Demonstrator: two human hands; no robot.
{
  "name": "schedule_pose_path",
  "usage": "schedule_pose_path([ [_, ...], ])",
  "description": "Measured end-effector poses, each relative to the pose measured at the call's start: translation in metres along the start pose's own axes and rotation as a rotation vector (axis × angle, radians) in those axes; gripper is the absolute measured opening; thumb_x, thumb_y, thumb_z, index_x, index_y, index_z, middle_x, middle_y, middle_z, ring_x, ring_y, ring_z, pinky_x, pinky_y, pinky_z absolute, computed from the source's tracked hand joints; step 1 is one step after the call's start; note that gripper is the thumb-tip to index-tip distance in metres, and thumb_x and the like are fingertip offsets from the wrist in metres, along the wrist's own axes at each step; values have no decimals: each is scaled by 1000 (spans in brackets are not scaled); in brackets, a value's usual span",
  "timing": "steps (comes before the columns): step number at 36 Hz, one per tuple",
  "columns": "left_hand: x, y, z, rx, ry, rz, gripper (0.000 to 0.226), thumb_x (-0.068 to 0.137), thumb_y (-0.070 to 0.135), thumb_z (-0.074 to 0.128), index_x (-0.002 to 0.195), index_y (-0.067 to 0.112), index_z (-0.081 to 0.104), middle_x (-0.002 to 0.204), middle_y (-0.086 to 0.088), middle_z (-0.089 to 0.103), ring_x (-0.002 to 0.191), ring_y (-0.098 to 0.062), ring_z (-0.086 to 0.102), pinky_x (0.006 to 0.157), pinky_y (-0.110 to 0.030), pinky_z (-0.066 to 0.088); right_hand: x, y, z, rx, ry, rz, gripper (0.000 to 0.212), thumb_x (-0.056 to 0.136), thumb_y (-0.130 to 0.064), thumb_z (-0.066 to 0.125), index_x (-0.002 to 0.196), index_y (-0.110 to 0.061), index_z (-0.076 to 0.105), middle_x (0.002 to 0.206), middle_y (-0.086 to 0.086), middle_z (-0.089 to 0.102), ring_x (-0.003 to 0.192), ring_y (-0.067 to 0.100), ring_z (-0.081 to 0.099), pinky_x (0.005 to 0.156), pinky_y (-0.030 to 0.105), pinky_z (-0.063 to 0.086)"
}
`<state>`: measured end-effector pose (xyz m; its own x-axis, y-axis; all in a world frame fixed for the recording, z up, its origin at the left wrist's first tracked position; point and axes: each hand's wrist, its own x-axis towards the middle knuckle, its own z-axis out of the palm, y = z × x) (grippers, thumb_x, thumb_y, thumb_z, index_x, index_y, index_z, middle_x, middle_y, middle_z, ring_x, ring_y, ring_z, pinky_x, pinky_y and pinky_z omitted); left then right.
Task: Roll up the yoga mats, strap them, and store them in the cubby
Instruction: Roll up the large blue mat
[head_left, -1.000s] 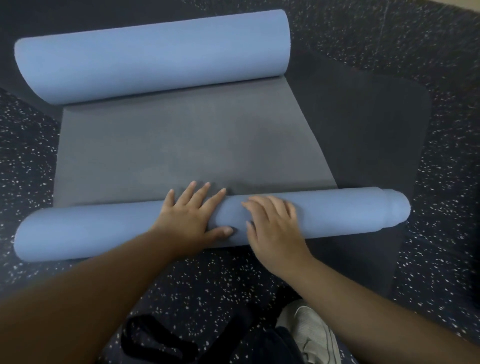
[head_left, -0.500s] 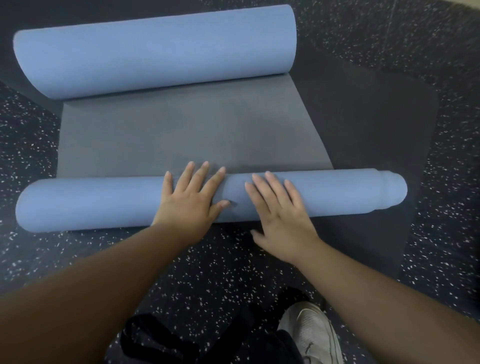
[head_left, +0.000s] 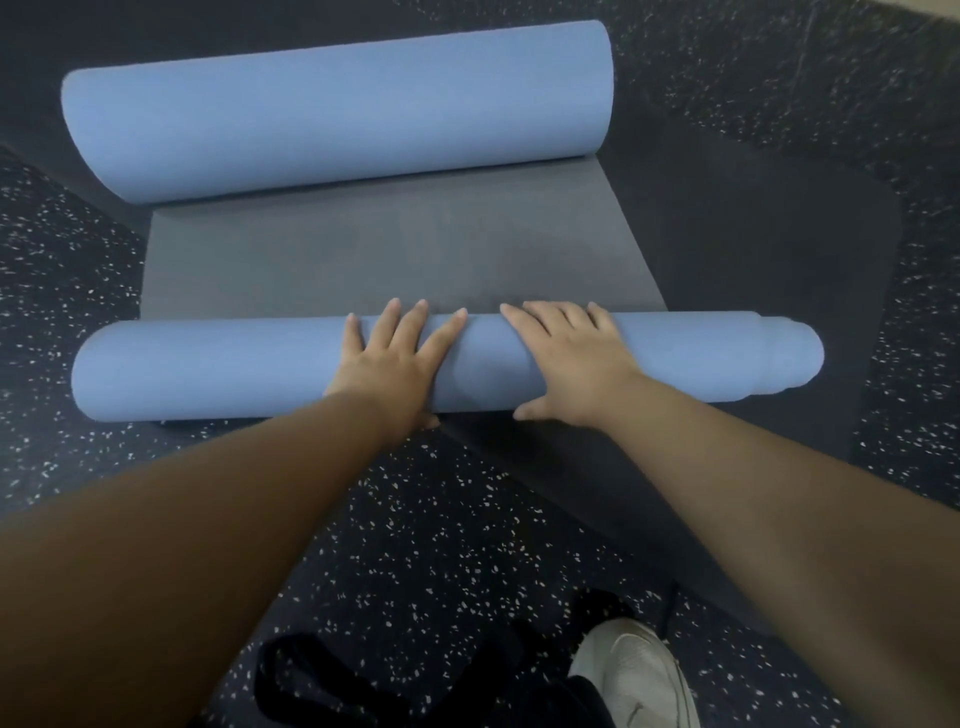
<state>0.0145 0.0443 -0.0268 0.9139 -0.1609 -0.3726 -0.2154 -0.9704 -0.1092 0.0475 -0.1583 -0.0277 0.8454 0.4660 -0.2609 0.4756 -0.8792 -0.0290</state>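
- Currently head view only: rolling step under way, not finished.
- Left hand (head_left: 387, 358) flat on top of near roll (head_left: 218, 371), fingers straight and spread, pressing, not curled round it.
- Right hand (head_left: 569, 358) flat on same roll just beside the left, fingers straight and close together, thumb down at the roll's near side; pressing too, no grip.
- Blue yoga mat (head_left: 395, 260) partly rolled: near roll lies across the floor (head_left: 52, 249), grey inner face flat between near roll and far curl (head_left: 332, 109).
- Far curl sits at the mat's far edge, blue side out, loosely curved over; looks sprung up rather than tightly rolled, judging by its wide arc.
- Right end of near roll (head_left: 792, 358) steps in, inner layers poking out past the outer wrap; roll is telescoped, may need squaring before strapping.
- Dark second mat (head_left: 753, 249) flat on floor under and to the right of the blue one, not rolled at all.
- Black strap (head_left: 311, 686) at near edge of view by white shoe (head_left: 639, 680), probably the strap for the mat; not on anything yet.
- Done so far: roughly the near part of one mat rolled.
- Left: rest of blue mat, strapping, whole dark mat, storing both.
- Cubby not in view.
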Motion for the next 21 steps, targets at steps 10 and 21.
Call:
schedule_pose_path([
  [10,12,-4,-12,34,4,27,106,80,54,68,150,37,-10,142,-10,30,133,-32,29,110,-57,22,-6,0,6,-108,85,-7,102,79,-51,70,154,-22,7,151,6,26,135,30,29,113,50,21],
  [21,-33,6,0,2,18,140,97,78,59,65,149,43,0,139,-3,38,123,-28,38,103,-42,31,-51,0,23,-46,151,-83,94,49,-59,74,129,-16,53,110,3,60,93,30,58,79,43,46],
])
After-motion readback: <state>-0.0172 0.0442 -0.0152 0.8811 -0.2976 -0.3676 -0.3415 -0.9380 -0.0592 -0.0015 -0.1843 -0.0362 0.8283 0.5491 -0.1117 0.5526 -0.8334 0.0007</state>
